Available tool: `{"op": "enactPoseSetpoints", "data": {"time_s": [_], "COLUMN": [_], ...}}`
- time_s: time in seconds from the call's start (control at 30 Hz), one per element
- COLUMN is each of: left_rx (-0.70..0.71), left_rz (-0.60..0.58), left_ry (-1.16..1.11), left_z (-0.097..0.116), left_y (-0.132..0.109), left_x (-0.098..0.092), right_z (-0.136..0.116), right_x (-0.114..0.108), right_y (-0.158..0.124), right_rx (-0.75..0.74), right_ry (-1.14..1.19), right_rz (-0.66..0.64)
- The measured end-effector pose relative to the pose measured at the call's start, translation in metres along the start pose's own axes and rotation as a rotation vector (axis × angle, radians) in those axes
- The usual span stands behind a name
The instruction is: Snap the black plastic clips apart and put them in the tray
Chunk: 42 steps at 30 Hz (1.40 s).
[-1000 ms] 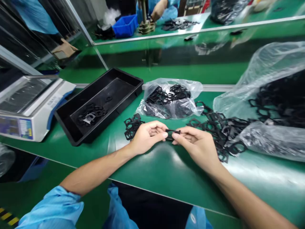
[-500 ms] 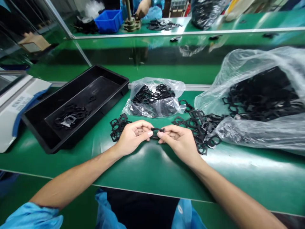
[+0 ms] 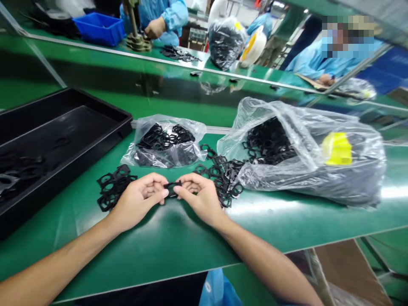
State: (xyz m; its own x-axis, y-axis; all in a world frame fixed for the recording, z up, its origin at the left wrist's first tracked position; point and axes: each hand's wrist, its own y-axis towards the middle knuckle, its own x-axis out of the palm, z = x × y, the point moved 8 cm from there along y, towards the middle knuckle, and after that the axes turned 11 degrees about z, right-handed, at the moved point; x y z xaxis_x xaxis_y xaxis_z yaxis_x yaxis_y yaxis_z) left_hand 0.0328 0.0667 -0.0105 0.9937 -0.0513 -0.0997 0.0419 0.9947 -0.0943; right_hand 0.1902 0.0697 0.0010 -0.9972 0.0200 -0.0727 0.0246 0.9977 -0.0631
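Between my two hands, just above the green table, is a small black plastic ring-shaped part (image 3: pixel 172 184). My left hand (image 3: pixel 140 197) pinches its left end between thumb and fingers. The right end is pinched the same way by my right hand (image 3: pixel 200 194). Beside my left hand lies a small pile of black ring parts (image 3: pixel 111 185), partly hidden by the hand. Behind my right hand a larger loose heap of such parts (image 3: pixel 219 172) spreads out from a big clear bag (image 3: pixel 270 180). A smaller clear bag (image 3: pixel 164 158) with more of them sits beyond my hands.
A long black tray (image 3: pixel 105 140) with several parts stands at the left. Yellow material (image 3: pixel 337 148) shows on the big bag. Across a divider, a blue bin (image 3: pixel 98 29) and a co-worker's hand (image 3: pixel 155 28) are visible. Another person in blue (image 3: pixel 331 63) works at the far right.
The view has swung to the right, so the tray slides leftward and more of the big bag and another person appear. Both hands keep their pinch on the black part.
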Motion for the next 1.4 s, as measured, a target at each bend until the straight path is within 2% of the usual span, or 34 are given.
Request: {"op": "enactPoseSetpoints", "data": {"time_s": [0.2, 0.3, 0.47, 0.57, 0.7, 1.03, 1.17, 1.4], "left_rx": [0.133, 0.095, -0.01, -0.045, -0.045, 0.012, 0.036, 0.029], "left_rz": [-0.007, -0.023, -0.138, -0.073, 0.045, 0.092, 0.096, 0.059], "left_ry": [0.092, 0.078, 0.008, -0.059, -0.133, -0.151, -0.199, -0.203], "left_z": [0.009, 0.005, -0.003, -0.005, -0.001, 0.007, 0.009, 0.006], "left_y": [-0.002, -0.002, -0.006, -0.003, 0.004, 0.009, 0.014, 0.013], "left_x": [0.001, 0.003, 0.015, 0.01, -0.003, -0.005, -0.008, -0.006], "right_z": [-0.012, -0.011, -0.01, -0.013, -0.019, -0.026, -0.019, -0.012], "right_x": [0.001, 0.0, -0.004, -0.002, 0.004, 0.006, 0.003, 0.005], "right_y": [-0.002, -0.002, -0.001, -0.003, -0.006, -0.001, 0.005, 0.008], "right_rx": [-0.2, -0.135, -0.047, -0.047, -0.159, -0.234, -0.161, -0.056], "right_ry": [-0.232, -0.164, -0.092, -0.076, -0.135, -0.165, -0.118, -0.065], "right_rz": [-0.083, -0.064, 0.006, -0.015, -0.087, -0.098, -0.05, -0.075]}}
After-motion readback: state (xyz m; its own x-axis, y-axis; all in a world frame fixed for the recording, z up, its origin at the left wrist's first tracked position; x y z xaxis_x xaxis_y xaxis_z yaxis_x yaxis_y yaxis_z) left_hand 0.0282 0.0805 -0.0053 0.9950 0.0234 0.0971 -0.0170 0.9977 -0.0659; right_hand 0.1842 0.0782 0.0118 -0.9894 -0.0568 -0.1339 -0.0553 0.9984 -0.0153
